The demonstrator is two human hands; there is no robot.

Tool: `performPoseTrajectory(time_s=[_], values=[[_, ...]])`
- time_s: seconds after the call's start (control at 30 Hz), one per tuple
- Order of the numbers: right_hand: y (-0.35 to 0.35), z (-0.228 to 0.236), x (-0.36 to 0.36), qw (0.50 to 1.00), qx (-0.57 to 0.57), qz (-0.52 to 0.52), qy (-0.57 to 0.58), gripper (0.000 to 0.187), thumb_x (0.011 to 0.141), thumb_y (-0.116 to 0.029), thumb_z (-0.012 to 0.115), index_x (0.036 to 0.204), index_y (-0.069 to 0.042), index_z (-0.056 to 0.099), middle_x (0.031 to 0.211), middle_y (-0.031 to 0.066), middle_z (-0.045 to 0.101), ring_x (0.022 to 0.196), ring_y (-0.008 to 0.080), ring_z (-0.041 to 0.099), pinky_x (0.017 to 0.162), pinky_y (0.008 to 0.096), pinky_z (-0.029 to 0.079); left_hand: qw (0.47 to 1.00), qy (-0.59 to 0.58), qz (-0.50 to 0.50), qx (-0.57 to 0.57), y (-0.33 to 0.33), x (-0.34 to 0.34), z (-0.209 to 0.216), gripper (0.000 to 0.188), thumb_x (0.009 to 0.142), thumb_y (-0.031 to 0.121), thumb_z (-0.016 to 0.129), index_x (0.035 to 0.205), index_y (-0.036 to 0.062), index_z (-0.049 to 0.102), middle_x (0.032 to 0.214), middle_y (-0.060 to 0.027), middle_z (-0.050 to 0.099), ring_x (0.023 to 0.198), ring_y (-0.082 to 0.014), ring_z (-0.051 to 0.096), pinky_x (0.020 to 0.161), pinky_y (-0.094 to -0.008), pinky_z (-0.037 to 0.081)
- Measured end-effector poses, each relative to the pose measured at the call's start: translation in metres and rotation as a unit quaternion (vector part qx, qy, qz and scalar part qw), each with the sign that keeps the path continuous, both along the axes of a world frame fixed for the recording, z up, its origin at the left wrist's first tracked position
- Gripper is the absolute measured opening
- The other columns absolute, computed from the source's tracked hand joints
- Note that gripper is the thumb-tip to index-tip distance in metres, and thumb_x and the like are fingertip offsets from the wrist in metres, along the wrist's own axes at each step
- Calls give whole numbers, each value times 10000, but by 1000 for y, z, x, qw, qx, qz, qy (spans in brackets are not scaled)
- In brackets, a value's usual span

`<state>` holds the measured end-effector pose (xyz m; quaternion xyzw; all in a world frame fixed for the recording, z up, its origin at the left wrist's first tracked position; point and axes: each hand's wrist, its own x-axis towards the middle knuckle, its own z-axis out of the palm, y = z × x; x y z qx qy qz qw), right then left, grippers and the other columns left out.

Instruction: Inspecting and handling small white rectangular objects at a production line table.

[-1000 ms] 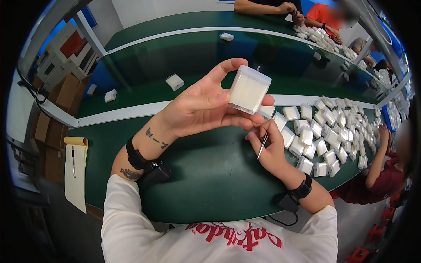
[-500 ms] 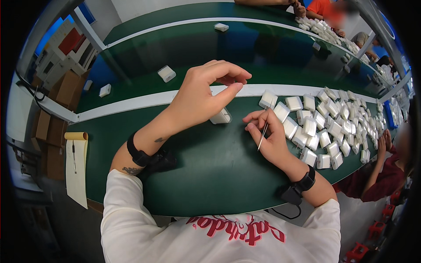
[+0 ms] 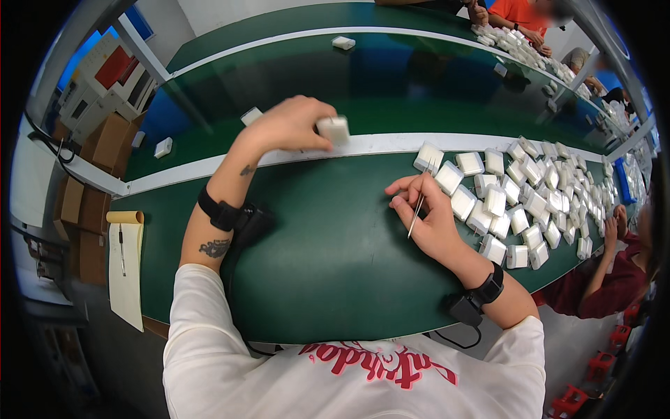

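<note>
My left hand (image 3: 293, 124) is over the white rail at the far edge of the bench. It is closed on a white power adapter (image 3: 333, 130), a small block held upright between thumb and fingers and a little blurred. My right hand (image 3: 429, 209) stays above the green bench, left of the pile, holding thin metal tweezers (image 3: 419, 208) that point up and away. Close beyond it lie the nearest white adapters (image 3: 448, 178) of a big loose heap, some with metal prongs showing.
Past the white rail (image 3: 377, 144) runs a dark green belt (image 3: 230, 87) carrying several spaced adapters (image 3: 343, 43). A notepad (image 3: 125, 279) with a pen (image 3: 121, 250) lies at the bench's left end. Cardboard boxes (image 3: 87, 223) stand farther left. Another person's hands (image 3: 614, 222) are at the right.
My left hand has taken hold of the adapter that stood on the bench and carried it left and away to the rail. Adapters on the belt have shifted left. My right hand stays put.
</note>
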<state>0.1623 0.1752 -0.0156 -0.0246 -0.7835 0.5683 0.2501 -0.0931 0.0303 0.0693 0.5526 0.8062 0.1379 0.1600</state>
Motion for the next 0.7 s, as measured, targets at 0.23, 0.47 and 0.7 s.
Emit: performPoseTrajectory(time_s=[0.23, 0.47, 0.7], values=[[-1, 3, 0, 1000, 25, 4, -1, 223, 881, 18, 639, 851, -52, 430, 972, 126, 678, 699, 119, 539, 628, 269, 439, 980, 71, 94, 162, 87, -79, -16, 846, 777, 638, 712, 1355, 36, 576, 1379, -202, 584, 1279, -356, 553, 1053, -405, 450], [-3, 9, 0, 996, 81, 28, -22, 220, 874, 9, 659, 855, -43, 446, 942, 120, 679, 703, 201, 604, 628, 301, 485, 948, 167, 266, 51, 189, -168, -76, 836, 902, 600, 570, 1524, 83, 359, 1497, -175, 470, 1421, -422, 357, 1129, -514, 347], [-3, 6, -1, 992, 111, 60, -28, 212, 865, -10, 671, 874, -57, 465, 928, 106, 678, 748, 281, 638, 633, 360, 510, 920, 110, 371, 54, 187, -190, -96, 534, 927, 450, 628, 1396, 231, 499, 1467, -180, 474, 1443, -445, 278, 1095, -534, 377]])
